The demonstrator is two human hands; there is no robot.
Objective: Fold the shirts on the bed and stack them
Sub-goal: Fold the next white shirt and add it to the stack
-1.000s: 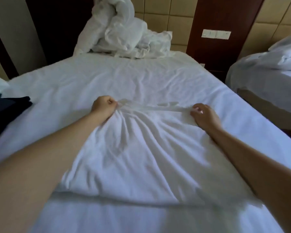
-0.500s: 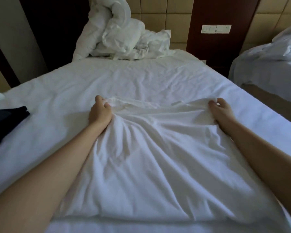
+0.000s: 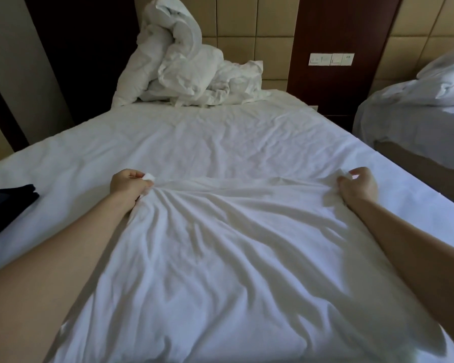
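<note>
White fabric of a shirt (image 3: 233,258) is spread over the near part of the bed (image 3: 220,142). It lies on the equally white sheet and reaches from the lower edge of the view up to a far edge drawn taut between the two hands. Creases are seen fanning across the shirt from both held corners, most densely from the left one. The far left corner is gripped by the left hand (image 3: 127,186), whose fingers are curled round a bunch of the cloth, with a small tuft showing above the knuckles. The far right corner is pinched by the right hand (image 3: 358,184), and a bit of cloth shows between thumb and fingers. The hands are held well apart, level with each other across the bed, and both forearms are stretched forward along the shirt's sides. Whether the far edge is lifted off the sheet cannot be told.

At the left edge of the bed, well apart from the shirt, a dark garment (image 3: 8,203) is laid, only partly in view. At the head of the bed a crumpled white duvet (image 3: 184,66) is piled against a padded beige headboard (image 3: 249,24). To its right, a row of wall switches (image 3: 331,59) is carried on a dark wooden panel (image 3: 333,27). A second bed (image 3: 417,124) with rumpled bedding is seen at far right, across a gap.
</note>
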